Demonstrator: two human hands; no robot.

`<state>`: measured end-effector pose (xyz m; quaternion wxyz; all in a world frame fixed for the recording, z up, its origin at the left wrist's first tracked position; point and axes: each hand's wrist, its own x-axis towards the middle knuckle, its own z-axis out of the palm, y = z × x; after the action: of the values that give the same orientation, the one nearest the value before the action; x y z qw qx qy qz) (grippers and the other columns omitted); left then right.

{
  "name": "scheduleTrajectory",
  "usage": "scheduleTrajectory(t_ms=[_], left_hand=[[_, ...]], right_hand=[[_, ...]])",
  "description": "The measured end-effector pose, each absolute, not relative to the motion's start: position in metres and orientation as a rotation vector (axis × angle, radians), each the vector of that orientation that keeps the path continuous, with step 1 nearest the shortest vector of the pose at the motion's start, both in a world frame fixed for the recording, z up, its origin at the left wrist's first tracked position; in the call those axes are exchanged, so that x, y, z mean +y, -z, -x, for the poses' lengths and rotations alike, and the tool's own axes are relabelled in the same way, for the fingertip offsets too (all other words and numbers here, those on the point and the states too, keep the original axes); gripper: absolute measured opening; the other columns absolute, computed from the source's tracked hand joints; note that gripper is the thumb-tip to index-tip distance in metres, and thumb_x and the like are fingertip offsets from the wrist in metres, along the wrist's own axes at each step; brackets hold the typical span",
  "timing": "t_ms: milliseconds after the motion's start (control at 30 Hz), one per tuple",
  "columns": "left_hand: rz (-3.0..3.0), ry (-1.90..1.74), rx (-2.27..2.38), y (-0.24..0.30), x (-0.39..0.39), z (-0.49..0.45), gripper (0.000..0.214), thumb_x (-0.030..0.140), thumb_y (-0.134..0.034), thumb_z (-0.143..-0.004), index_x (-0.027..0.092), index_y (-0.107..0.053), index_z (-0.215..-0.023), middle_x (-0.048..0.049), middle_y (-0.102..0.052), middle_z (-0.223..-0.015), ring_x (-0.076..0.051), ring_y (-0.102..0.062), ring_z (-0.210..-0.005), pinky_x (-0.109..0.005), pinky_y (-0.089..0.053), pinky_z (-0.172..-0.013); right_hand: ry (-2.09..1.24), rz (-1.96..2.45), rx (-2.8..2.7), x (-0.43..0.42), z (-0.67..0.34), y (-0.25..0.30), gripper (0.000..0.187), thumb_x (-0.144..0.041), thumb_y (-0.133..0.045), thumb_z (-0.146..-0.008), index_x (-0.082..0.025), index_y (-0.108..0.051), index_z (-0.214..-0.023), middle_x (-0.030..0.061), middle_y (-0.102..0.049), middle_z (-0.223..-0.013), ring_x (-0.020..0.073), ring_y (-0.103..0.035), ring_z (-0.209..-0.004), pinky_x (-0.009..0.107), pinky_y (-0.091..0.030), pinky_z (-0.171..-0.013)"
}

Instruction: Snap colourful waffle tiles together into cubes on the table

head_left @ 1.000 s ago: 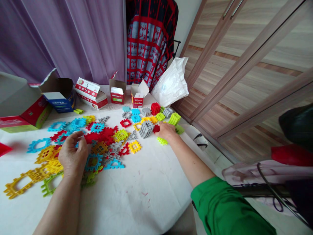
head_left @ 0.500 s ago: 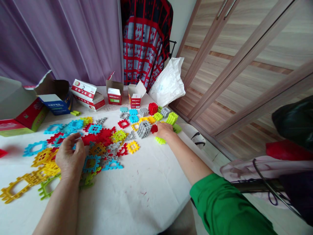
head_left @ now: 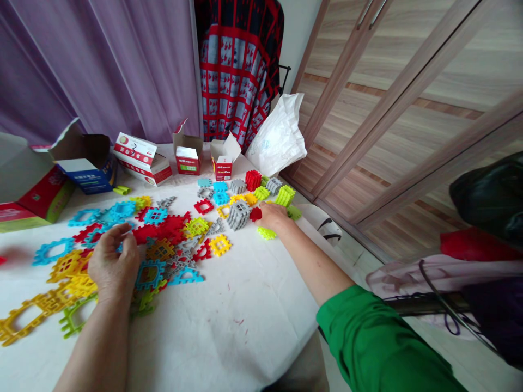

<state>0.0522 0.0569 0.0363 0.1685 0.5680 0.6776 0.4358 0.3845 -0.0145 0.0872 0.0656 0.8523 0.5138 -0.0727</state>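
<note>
Flat plastic interlocking building pieces with toothed edges, in several colours, lie in a loose pile. My left hand (head_left: 113,264) is over the pile's left part, fingers loosely curled and thumb apart, with no piece plainly held. Close around it are a yellow window piece (head_left: 67,265), a blue piece (head_left: 150,274) and red pieces (head_left: 174,228). Farther right, my right hand (head_left: 273,216) has its fingers closed on a red interlocking piece (head_left: 255,214), beside a grey stack of pieces (head_left: 238,215). Its fingertips are partly hidden. A lime green piece (head_left: 266,233) lies just below that hand.
Behind the grey stack stand a red stack (head_left: 253,179) and a lime green stack (head_left: 285,195). Several open cardboard boxes, among them a blue box (head_left: 87,177) and a small red box (head_left: 223,167), line the table's back. A white bag (head_left: 278,133) leans at the back right corner.
The view has shifted slightly, so things sit a little farther left. Both hands keep nearly the same place and pose, the right one still on the red piece.
</note>
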Motion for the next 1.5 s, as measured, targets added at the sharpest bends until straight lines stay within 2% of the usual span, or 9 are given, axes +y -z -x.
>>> scheduleTrajectory(t_ms=[300, 400, 600, 833, 1067, 1200, 1333, 1433, 1500], left_hand=[[-1.606, -1.256, 1.922, -0.036, 0.059, -0.051, 0.04, 0.037, -0.051, -0.082, 0.025, -0.071, -0.114, -0.0022, -0.072, -0.093, -0.021, -0.067, -0.094, -0.042, -0.048, -0.1], [-1.61, -1.248, 1.929, -0.037, 0.058, -0.051, 0.04, 0.037, -0.051, -0.082, 0.025, -0.071, -0.114, -0.0022, -0.072, -0.093, -0.021, -0.067, -0.094, -0.042, -0.048, -0.1], [-1.595, -1.198, 1.946, -0.04, 0.057, -0.053, 0.042, 0.036, -0.05, -0.082, 0.025, -0.07, -0.117, -0.0036, -0.073, -0.098, -0.023, -0.067, -0.098, -0.044, -0.048, -0.1], [-1.649, -1.07, 1.991, -0.046, 0.059, -0.051, 0.04, 0.037, -0.05, -0.081, 0.027, -0.07, -0.115, -0.0049, -0.072, -0.098, -0.027, -0.066, -0.097, -0.048, -0.048, -0.097], [-1.715, -0.914, 1.906, -0.053, 0.065, -0.04, 0.041, 0.043, -0.049, -0.082, 0.027, -0.068, -0.115, -0.0065, -0.073, -0.101, -0.026, -0.067, -0.086, -0.04, -0.051, -0.078], [-1.908, -0.894, 1.876, -0.048, 0.05, -0.021, 0.038, 0.051, -0.051, -0.078, 0.033, -0.071, -0.106, -0.0059, -0.074, -0.093, -0.03, -0.068, -0.079, -0.043, -0.052, -0.07], [-2.208, -1.037, 1.771, -0.025, 0.014, 0.009, 0.038, 0.052, -0.044, -0.083, 0.034, -0.068, -0.106, -0.0094, -0.071, -0.107, -0.035, -0.066, -0.104, -0.051, -0.052, -0.089], [-2.319, -1.036, 1.908, -0.002, -0.012, 0.026, 0.041, 0.048, -0.042, -0.088, 0.034, -0.062, -0.121, -0.0112, -0.063, -0.131, -0.036, -0.053, -0.129, -0.058, -0.038, -0.108], [-2.284, -0.961, 2.043, 0.009, -0.025, 0.029, 0.045, 0.048, -0.04, -0.091, 0.031, -0.059, -0.127, -0.0144, -0.059, -0.136, -0.036, -0.051, -0.131, -0.06, -0.037, -0.107]], right_hand=[[0.214, -2.595, 1.515, -0.016, -0.388, -0.097, 0.051, -0.043, -0.071, -0.08, -0.016, -0.063, -0.122, 0.0175, -0.069, -0.122, 0.03, -0.064, -0.112, 0.034, -0.048, -0.087], [0.167, -2.665, 1.483, -0.023, -0.399, -0.112, 0.046, -0.046, -0.063, -0.085, -0.02, -0.063, -0.122, 0.012, -0.071, -0.119, 0.0282, -0.066, -0.109, 0.035, -0.049, -0.086], [-0.113, -2.904, 1.687, -0.045, -0.384, -0.126, 0.027, -0.032, -0.045, -0.096, -0.028, -0.07, -0.108, 0.0003, -0.075, -0.107, 0.0191, -0.067, -0.102, 0.027, -0.047, -0.083], [0.024, -2.654, 2.418, -0.048, -0.278, -0.064, 0.018, -0.026, -0.054, -0.092, -0.028, -0.071, -0.09, -0.0036, -0.077, -0.092, 0.0149, -0.07, -0.086, 0.022, -0.044, -0.07], [-0.179, -2.654, 2.615, -0.046, -0.261, -0.013, 0.016, -0.02, -0.056, -0.089, -0.026, -0.07, -0.087, -0.0005, -0.076, -0.084, 0.015, -0.069, -0.08, 0.021, -0.047, -0.073], [-0.23, -2.609, 2.674, -0.049, -0.263, -0.008, 0.017, -0.02, -0.055, -0.089, -0.027, -0.069, -0.083, -0.0007, -0.075, -0.08, 0.0156, -0.069, -0.078, 0.022, -0.048, -0.071], [-0.235, -2.583, 2.698, -0.048, -0.261, -0.007, 0.016, -0.019, -0.056, -0.087, -0.026, -0.068, -0.079, -0.0002, -0.075, -0.076, 0.016, -0.069, -0.074, 0.022, -0.046, -0.066], [-0.195, -2.608, 2.718, -0.047, -0.262, -0.006, 0.015, -0.019, -0.056, -0.087, -0.025, -0.069, -0.083, -0.0002, -0.075, -0.077, 0.0158, -0.07, -0.074, 0.021, -0.045, -0.065], [-0.166, -2.634, 2.718, -0.047, -0.262, -0.004, 0.017, -0.019, -0.056, -0.088, -0.026, -0.071, -0.086, -0.0006, -0.076, -0.076, 0.0152, -0.07, -0.072, 0.02, -0.044, -0.064]])
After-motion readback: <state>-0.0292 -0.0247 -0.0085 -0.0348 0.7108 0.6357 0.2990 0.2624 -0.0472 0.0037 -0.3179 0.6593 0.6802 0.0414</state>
